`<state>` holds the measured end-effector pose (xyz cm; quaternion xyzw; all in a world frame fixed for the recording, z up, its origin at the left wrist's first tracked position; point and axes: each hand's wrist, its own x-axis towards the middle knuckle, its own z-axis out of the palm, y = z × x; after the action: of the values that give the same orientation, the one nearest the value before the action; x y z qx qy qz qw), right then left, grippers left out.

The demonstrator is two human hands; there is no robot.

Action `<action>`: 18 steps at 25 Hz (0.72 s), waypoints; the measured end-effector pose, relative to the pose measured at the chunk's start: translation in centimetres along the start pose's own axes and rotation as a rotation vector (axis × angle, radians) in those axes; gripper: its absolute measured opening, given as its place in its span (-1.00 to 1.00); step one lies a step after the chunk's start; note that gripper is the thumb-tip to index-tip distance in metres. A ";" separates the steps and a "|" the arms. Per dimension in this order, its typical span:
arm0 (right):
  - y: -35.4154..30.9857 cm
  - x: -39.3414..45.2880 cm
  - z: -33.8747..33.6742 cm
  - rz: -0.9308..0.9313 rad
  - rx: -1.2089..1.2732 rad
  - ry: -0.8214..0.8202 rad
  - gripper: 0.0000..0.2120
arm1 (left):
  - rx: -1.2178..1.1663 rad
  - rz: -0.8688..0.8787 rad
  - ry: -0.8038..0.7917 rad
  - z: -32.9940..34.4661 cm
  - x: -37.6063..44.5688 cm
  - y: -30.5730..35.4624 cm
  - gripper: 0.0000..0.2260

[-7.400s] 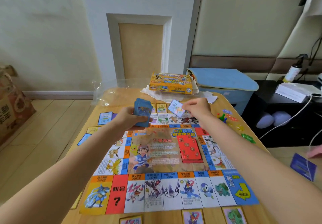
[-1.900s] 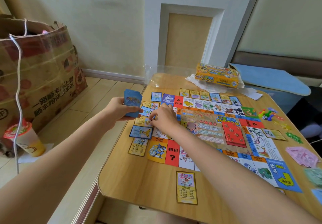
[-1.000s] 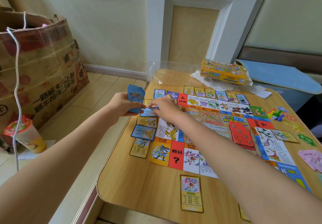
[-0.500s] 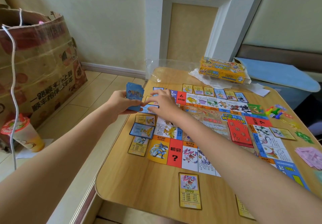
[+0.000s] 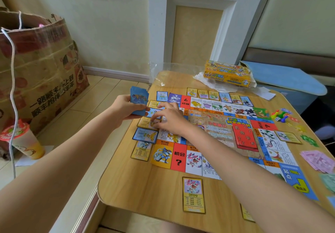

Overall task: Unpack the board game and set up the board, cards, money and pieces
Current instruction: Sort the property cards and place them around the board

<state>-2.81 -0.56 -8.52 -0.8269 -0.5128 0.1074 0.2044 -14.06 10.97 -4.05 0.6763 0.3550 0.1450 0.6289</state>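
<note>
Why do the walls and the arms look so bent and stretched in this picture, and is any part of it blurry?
Head view: the wide-angle lens bows the door frame and stretches the arms near the edges. Soft daylight, only faint shadows. The right hand is slightly blurred; the small print on the board is too fine to read.

The left hand [image 5: 125,108] gripped a blue deck of cards [image 5: 139,100] above the table's [image 5: 145,185] left edge. The right hand [image 5: 169,119] reached over the game board [image 5: 213,131], fingertips down on a card [image 5: 147,123] beside it. A red pile [image 5: 244,137] sat mid-board, with the yellow box [image 5: 228,73] at the far end.
</note>
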 end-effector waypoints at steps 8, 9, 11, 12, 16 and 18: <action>-0.3 -0.7 -1.6 -0.015 0.105 -0.002 -0.75 | 0.028 0.028 -0.007 0.4 -0.4 0.5 -0.83; -0.5 -1.0 -1.3 -0.034 0.063 -0.048 -0.72 | 0.026 0.027 -0.008 0.6 -0.4 0.5 -0.83; -0.7 -1.4 -0.4 -0.052 0.044 -0.088 -0.69 | 0.022 0.020 -0.010 0.8 -0.6 0.5 -0.83; -0.7 -1.5 -0.1 -0.052 0.051 -0.083 -0.69 | 0.023 0.017 -0.010 0.9 -0.6 0.5 -0.82; -0.7 -1.3 0.0 -0.036 0.023 -0.050 -0.70 | 0.028 0.020 0.004 0.9 -0.8 0.6 -0.83; -0.9 -1.3 -0.5 -0.020 0.083 -0.019 -0.73 | 0.027 0.027 0.006 0.9 -0.9 0.7 -0.83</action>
<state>-3.90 -1.53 -7.72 -0.8116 -0.5180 0.1344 0.2345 -13.94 9.73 -3.31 0.6889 0.3497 0.1506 0.6168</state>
